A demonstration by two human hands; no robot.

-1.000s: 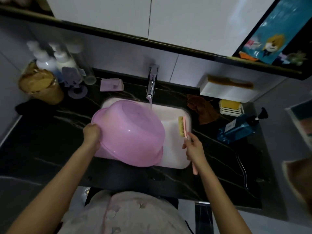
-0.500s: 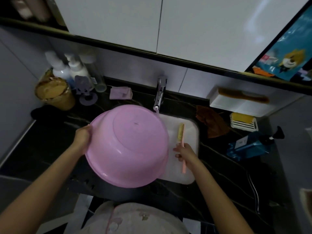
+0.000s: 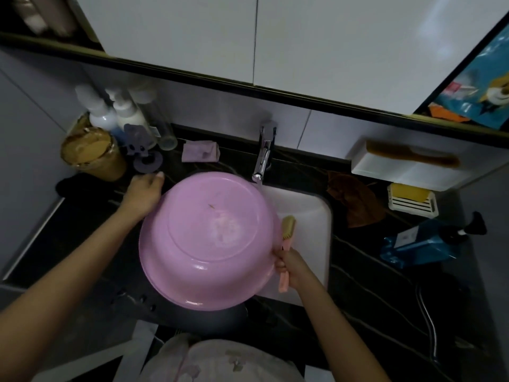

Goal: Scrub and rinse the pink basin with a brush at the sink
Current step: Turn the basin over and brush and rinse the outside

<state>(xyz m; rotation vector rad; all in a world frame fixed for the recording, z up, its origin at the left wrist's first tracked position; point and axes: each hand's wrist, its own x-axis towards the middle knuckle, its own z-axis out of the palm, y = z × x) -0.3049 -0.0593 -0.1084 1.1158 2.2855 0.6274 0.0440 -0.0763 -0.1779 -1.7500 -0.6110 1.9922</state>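
The pink basin (image 3: 212,238) is held tilted over the white sink (image 3: 308,213), its underside turned toward me. My left hand (image 3: 143,194) grips its far left rim. My right hand (image 3: 292,266) holds a pink-handled brush (image 3: 286,244) by the handle, with the yellowish bristle head lying against the basin's right edge. The chrome faucet (image 3: 263,155) stands behind the basin, with a thin stream of water falling from its spout just behind the basin's rim.
Dark marble counter (image 3: 371,285) surrounds the sink. Bottles (image 3: 115,114) and a gold-lidded jar (image 3: 88,150) stand at the back left, a purple cloth (image 3: 199,151) beside the faucet. Right: brown rag (image 3: 355,199), yellow soap in a dish (image 3: 411,201), blue pump bottle (image 3: 424,244), white box with a comb (image 3: 410,164).
The basin has turned further, so its underside faces me more squarely. My left hand slid up and back along the rim. The brush has come in against the basin's right edge.
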